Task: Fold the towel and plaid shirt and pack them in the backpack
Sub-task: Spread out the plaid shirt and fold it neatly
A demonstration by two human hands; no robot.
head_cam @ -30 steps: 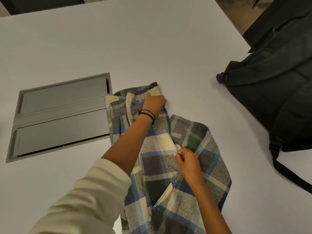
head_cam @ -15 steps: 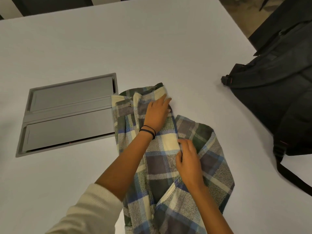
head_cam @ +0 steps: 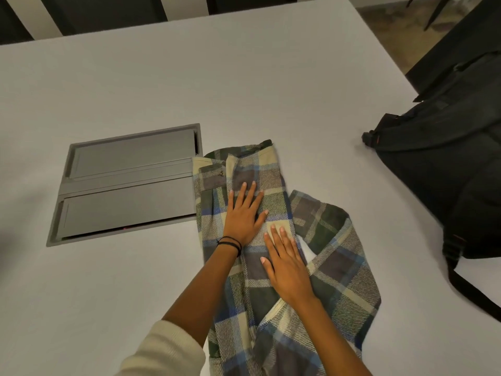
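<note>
**A:** Head view, single frame. Where is the plaid shirt [head_cam: 333,267] lying?

**B:** It is lying on the white table [head_cam: 244,90], near centre, partly folded into a long strip running away from the person. Its far end is overlapping the right edge of the grey hatch panel [head_cam: 130,180] sitting flush in the tabletop. One shirt arm [head_cam: 322,221] is looping out to the right of the strip, and a small patch of table is showing through the loop.

**A:** Left hand?

**B:** The left hand [head_cam: 245,215] is lying palm down on the far part of the strip. Its fingers [head_cam: 250,191] are stretching straight and slightly apart, pressing the cloth flat and gripping nothing. Two thin black bands [head_cam: 230,242] are circling the wrist. A cream cuff [head_cam: 168,351] is sitting pushed up the arm, at the bottom edge of the view.

**A:** Right hand?

**B:** The right hand [head_cam: 287,264] is resting palm down on the same strip, nearer the person and just right of the left hand. Its fingers [head_cam: 282,237] are lying straight and close together, with the thumb angling out to the left. It is pressing, not pinching. Whether the two hands are touching cannot be told.

**A:** Backpack?

**B:** The black backpack [head_cam: 447,185] is lying at the table's right edge, well apart from the shirt, with bare table between them. A strap [head_cam: 471,291] is trailing toward the near right. Whether it is zipped cannot be told.
</note>
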